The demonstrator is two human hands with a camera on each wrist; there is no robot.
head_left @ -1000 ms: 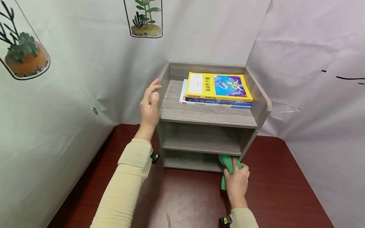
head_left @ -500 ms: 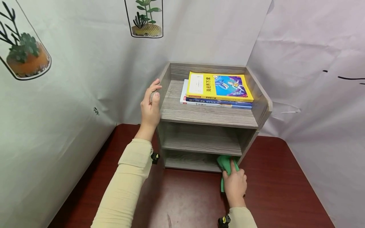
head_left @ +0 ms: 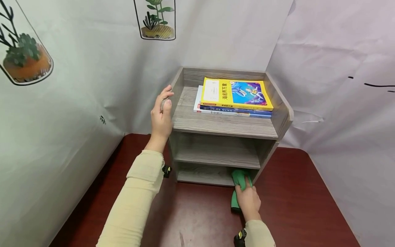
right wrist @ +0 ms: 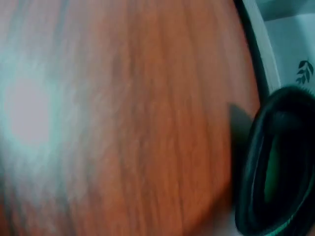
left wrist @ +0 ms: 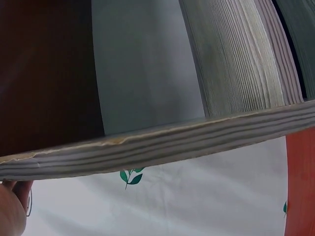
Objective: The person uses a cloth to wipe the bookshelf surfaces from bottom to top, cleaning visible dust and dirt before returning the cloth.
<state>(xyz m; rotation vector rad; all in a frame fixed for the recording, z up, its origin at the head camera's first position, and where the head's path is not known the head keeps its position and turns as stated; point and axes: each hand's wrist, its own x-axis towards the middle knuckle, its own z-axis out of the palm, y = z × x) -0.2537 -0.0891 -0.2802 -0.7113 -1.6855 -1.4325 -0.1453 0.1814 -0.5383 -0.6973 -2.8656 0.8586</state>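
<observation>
A grey wood-grain shelf unit (head_left: 225,125) stands on the table. My left hand (head_left: 160,118) grips its left side panel near the top, thumb in front and fingers round the edge. In the left wrist view, part of the hand (left wrist: 11,211) shows at the panel's edge (left wrist: 147,147). At the bottom compartment's right front corner, my right hand (head_left: 249,202) holds a green cloth (head_left: 238,180), index finger extended along it. Part of the cloth reaches into the compartment; a dark-edged end hangs below the hand. The right wrist view shows that end as a dark loop (right wrist: 251,167).
A stack of books, a yellow one (head_left: 216,92) uppermost, lies on the unit's top shelf. The dark red wooden table (head_left: 197,212) extends in front and to both sides. White wall sheeting (head_left: 225,37) with printed plants encloses the back and sides.
My right hand and the green cloth have moved left and slightly toward me along the bottom compartment's front. The left hand stays on the side panel; shelf and books have not moved.
</observation>
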